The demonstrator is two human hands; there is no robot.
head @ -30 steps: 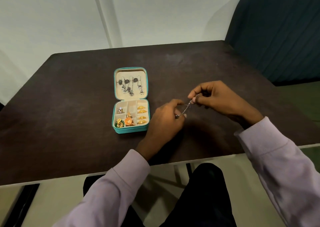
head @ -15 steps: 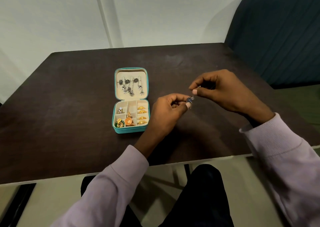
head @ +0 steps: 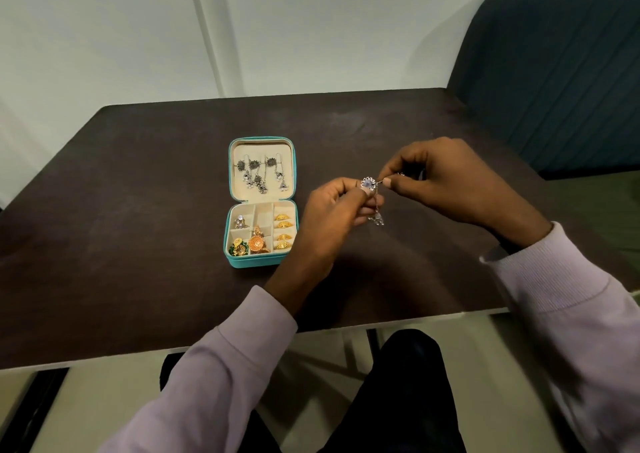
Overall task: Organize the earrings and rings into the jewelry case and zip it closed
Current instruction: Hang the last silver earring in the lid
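A teal jewelry case (head: 231, 225) lies open on the dark table (head: 138, 244). Several silver drop earrings (head: 261, 175) hang in its lid. Its tray holds gold rings (head: 283, 231) in the right column, an orange earring (head: 258, 243), a green and gold piece (head: 237, 246) and a silver ring (head: 240, 223). Right of the case, both hands hold a silver flower earring (head: 368, 184) above the table. My left hand (head: 332, 217) pinches its flower head, and its chain dangles below. My right hand (head: 446, 182) pinches its hook end.
A dark teal padded chair back (head: 561, 71) stands at the table's far right corner. A pale wall rises behind the table. The table's near edge runs just in front of my lap.
Both hands have lifted the silver earring a little and turned it, so its flower head now faces up with the chain hanging down. The case has not moved.
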